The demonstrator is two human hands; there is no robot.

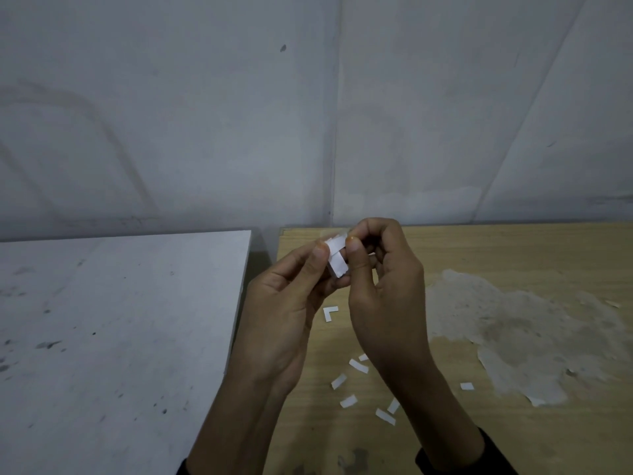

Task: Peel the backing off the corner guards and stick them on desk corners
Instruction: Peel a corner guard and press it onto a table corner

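Observation:
A small white corner guard (337, 260) is held up between both hands above the wooden desk (513, 255). My left hand (284, 303) grips it from the left with thumb and fingers. My right hand (380, 279) pinches its white backing strip at the top with thumb and forefinger. Most of the guard is hidden behind the fingers. Several peeled white backing strips (358, 366) lie scattered on the desk below my hands, one of them L-shaped (330, 312).
A white desk (120, 320) stands to the left, a narrow gap apart from the wooden one. The wooden desk has a large worn, peeled patch (520, 330) on the right. A grey wall (308, 114) rises right behind both desks.

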